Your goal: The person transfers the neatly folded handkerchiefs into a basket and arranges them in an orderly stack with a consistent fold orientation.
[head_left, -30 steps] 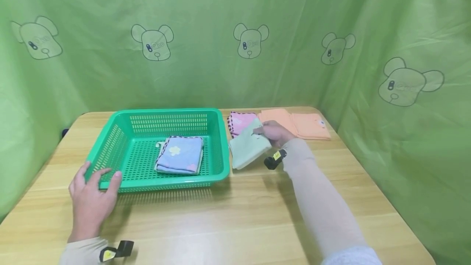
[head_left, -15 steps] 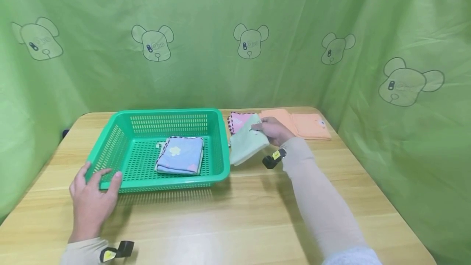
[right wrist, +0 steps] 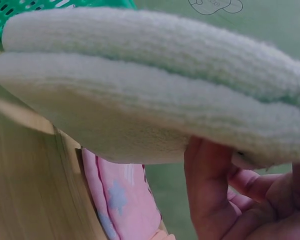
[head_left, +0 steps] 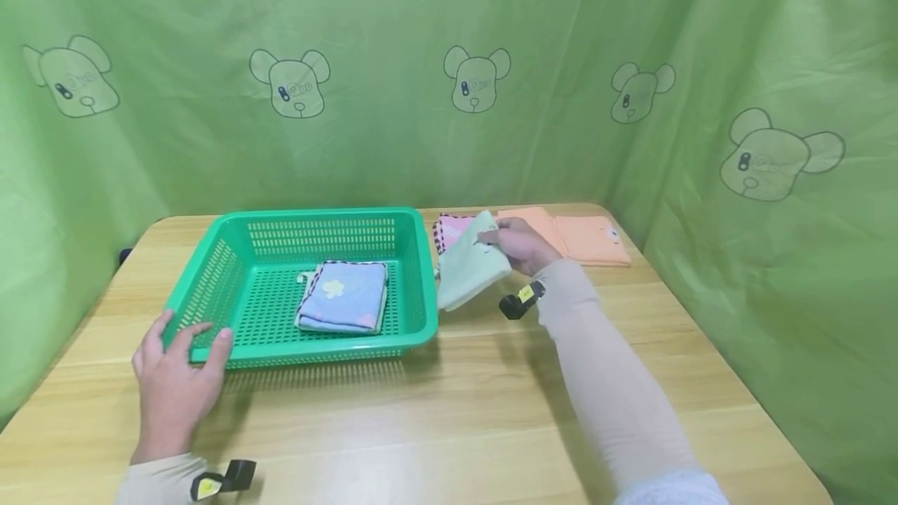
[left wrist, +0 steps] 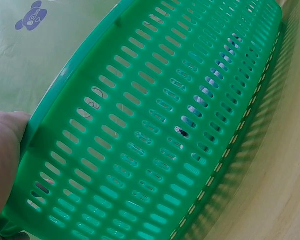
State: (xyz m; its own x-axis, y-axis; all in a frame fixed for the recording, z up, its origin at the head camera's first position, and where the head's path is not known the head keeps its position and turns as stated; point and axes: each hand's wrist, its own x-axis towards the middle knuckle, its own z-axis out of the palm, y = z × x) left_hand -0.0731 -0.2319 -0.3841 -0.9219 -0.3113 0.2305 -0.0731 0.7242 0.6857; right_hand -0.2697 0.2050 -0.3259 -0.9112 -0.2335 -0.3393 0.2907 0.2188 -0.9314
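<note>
My right hand (head_left: 522,245) pinches a folded pale green towel (head_left: 473,267) by its right edge. The towel is tilted beside the right wall of a green plastic basket (head_left: 330,345). In the right wrist view its thick folded layers (right wrist: 150,65) show, with the fingertips (right wrist: 210,155) against its underside. My left hand (head_left: 175,380) grips the basket's near left corner, thumb over the front rim. Inside the basket lies a folded blue towel (head_left: 351,298) with a yellow flower and checked edging, over a paler cloth. Partly behind the green towel lies a folded pink towel (head_left: 451,231) with checked trim.
Two folded orange cloths (head_left: 592,240) lie side by side at the table's back right. The wooden table (head_left: 421,427) reaches back to a green curtain (head_left: 386,154) printed with bear heads, which also hangs on both sides.
My right hand has lifted the pale green towel slightly and tilted it more upright, covering more of the pink towel. My left hand and the basket have stayed in place.
</note>
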